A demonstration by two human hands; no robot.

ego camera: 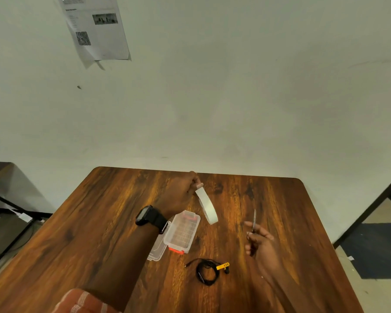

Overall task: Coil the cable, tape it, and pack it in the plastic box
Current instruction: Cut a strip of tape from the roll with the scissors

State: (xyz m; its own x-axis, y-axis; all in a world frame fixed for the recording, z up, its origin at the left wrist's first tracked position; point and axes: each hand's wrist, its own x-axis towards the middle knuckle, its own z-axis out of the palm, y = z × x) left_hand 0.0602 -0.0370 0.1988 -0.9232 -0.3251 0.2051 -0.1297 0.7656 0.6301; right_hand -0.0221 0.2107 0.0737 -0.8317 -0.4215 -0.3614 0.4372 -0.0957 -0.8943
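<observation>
Fingers [195,180] on tape roll [207,205]

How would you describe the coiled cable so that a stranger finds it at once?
On the wooden table, look near the front edge, just in front of the open clear plastic box. The coiled black cable lies there, the only thing bearing a yellow clip.

Bare wooden table [99,222] left and far right. Centre crowded: open box [182,232], coiled cable [207,271] near it, tape roll [207,205] and scissors [254,220] held above.
</observation>
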